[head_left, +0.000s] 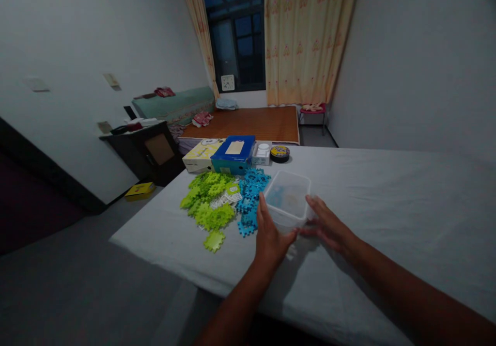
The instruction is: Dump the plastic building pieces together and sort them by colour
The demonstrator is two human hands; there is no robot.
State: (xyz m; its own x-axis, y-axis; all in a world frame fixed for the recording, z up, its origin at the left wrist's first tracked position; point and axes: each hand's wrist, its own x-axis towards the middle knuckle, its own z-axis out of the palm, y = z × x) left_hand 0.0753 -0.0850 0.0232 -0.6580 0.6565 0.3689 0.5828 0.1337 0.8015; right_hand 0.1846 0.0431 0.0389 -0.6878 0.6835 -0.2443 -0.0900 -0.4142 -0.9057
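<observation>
A clear plastic container [287, 213] with a frosted lid is held tilted above the white-covered table. My left hand [271, 235] grips its near left side, thumb along the front edge. On the right side, my right hand [324, 224] has its fingers against the wall. Just left of the container is a heap of blue interlocking pieces [253, 183], some of it hidden behind the box and my left hand. Farther left spreads a pile of lime-green interlocking pieces [211, 214], with small printed white cards [228, 197] among them.
Behind the piles stand a blue box [234, 155], a pale yellow box [199, 155], a small white box [262, 154] and a round black tin [279, 153]. The table's [387, 206] left edge drops to the floor. Beyond it is a low bed [256, 121].
</observation>
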